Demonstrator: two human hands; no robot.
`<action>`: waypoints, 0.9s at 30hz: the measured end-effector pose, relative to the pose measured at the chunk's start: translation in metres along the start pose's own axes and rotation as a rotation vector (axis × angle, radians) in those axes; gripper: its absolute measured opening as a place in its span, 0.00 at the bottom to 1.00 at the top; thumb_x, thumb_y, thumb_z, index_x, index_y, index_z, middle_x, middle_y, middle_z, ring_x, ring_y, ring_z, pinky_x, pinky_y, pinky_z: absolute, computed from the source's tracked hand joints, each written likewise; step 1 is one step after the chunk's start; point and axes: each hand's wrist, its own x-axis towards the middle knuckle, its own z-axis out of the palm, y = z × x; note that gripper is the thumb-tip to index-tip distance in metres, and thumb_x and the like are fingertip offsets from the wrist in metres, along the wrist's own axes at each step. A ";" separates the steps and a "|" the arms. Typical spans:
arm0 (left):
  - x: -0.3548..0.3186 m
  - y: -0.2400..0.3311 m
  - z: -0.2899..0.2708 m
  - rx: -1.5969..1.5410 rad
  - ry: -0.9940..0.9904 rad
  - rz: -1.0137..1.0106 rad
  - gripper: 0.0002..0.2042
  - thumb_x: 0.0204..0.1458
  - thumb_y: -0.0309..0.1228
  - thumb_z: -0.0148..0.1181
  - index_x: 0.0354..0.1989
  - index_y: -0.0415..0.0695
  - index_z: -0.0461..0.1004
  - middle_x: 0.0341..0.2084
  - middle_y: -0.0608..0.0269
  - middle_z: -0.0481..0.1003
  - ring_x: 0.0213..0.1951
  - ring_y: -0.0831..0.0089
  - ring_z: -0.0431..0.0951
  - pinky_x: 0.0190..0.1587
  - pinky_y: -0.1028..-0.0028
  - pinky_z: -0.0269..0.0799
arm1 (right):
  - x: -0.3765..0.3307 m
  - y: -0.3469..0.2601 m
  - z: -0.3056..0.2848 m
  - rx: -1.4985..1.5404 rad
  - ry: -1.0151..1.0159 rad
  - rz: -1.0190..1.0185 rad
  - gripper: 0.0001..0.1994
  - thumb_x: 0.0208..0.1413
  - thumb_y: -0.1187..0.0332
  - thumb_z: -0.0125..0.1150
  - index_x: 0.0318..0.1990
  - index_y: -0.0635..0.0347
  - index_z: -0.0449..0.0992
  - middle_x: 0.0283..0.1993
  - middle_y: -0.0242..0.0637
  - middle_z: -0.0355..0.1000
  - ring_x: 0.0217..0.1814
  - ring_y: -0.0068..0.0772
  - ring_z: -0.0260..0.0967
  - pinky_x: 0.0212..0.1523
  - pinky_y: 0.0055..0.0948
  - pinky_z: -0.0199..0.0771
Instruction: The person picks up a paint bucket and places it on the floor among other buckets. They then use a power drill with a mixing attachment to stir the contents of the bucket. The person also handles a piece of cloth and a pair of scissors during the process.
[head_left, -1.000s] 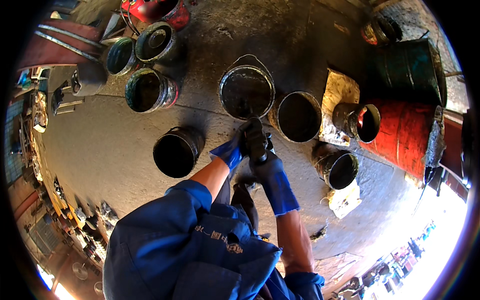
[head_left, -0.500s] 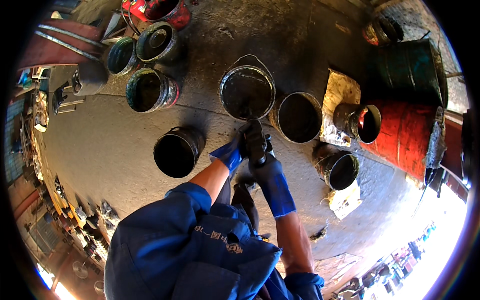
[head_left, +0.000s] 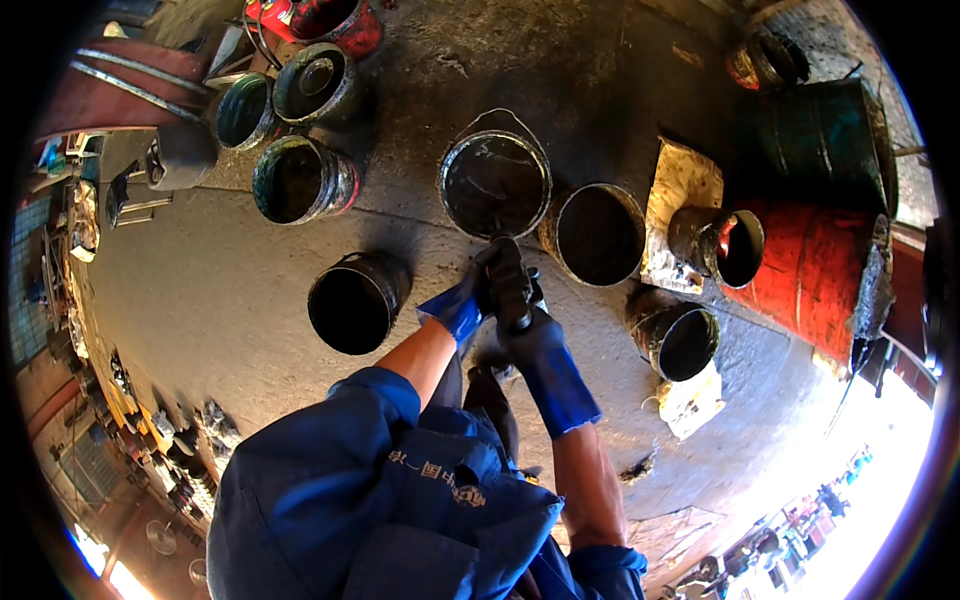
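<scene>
Both my hands wear blue gloves with blackened fingers. My left hand [head_left: 462,303] and my right hand [head_left: 535,335] meet at the middle of the view, closed together around a small dark tool [head_left: 508,283] whose shape I cannot make out. Just beyond them stands an open metal bucket [head_left: 495,185] with a wire handle, filled with black liquid. A second dirty bucket [head_left: 598,232] sits to its right, a black one [head_left: 355,300] to the left of my hands.
Several more paint-stained buckets [head_left: 300,180] stand on the grimy concrete floor at upper left. A red drum [head_left: 810,270] lies at right beside a green drum [head_left: 825,135]. A small can [head_left: 685,340] sits near crumpled paper.
</scene>
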 end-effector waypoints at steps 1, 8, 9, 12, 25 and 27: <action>0.000 -0.001 0.000 0.005 0.015 0.010 0.17 0.63 0.42 0.46 0.20 0.53 0.57 0.09 0.73 0.52 0.09 0.81 0.51 0.12 0.77 0.47 | 0.001 0.002 0.001 0.013 0.006 -0.008 0.21 0.50 0.55 0.62 0.49 0.56 0.76 0.43 0.54 0.77 0.47 0.54 0.75 0.47 0.43 0.75; -0.004 -0.004 -0.002 -0.103 0.036 0.085 0.17 0.62 0.42 0.48 0.21 0.53 0.57 0.10 0.74 0.52 0.10 0.81 0.51 0.13 0.76 0.47 | 0.004 0.003 0.000 -0.061 -0.024 0.004 0.17 0.50 0.55 0.62 0.43 0.54 0.78 0.38 0.43 0.80 0.43 0.40 0.79 0.44 0.34 0.78; -0.004 -0.005 -0.001 -0.070 0.004 0.064 0.17 0.62 0.42 0.48 0.21 0.53 0.57 0.10 0.74 0.52 0.10 0.81 0.51 0.14 0.76 0.47 | 0.003 0.003 0.001 -0.048 -0.027 -0.015 0.17 0.50 0.55 0.62 0.43 0.54 0.78 0.38 0.42 0.80 0.43 0.39 0.79 0.44 0.33 0.78; 0.000 -0.005 0.001 0.003 0.027 0.044 0.18 0.61 0.43 0.49 0.20 0.53 0.58 0.10 0.73 0.52 0.10 0.81 0.51 0.14 0.76 0.47 | 0.008 0.017 0.008 -0.026 -0.003 -0.060 0.17 0.49 0.55 0.63 0.43 0.54 0.78 0.38 0.42 0.80 0.43 0.39 0.79 0.44 0.33 0.78; -0.002 -0.004 0.018 0.186 0.130 0.054 0.20 0.60 0.47 0.50 0.18 0.52 0.58 0.08 0.73 0.53 0.09 0.81 0.52 0.13 0.77 0.50 | 0.010 0.009 0.004 0.037 -0.010 -0.044 0.16 0.48 0.55 0.65 0.41 0.53 0.79 0.36 0.42 0.80 0.39 0.40 0.79 0.40 0.34 0.78; 0.001 -0.005 0.017 0.107 0.040 0.013 0.19 0.61 0.46 0.50 0.19 0.52 0.59 0.08 0.73 0.53 0.09 0.81 0.53 0.13 0.77 0.51 | 0.015 0.017 0.008 0.054 -0.019 -0.056 0.16 0.48 0.55 0.65 0.41 0.52 0.79 0.36 0.42 0.80 0.40 0.40 0.79 0.41 0.34 0.78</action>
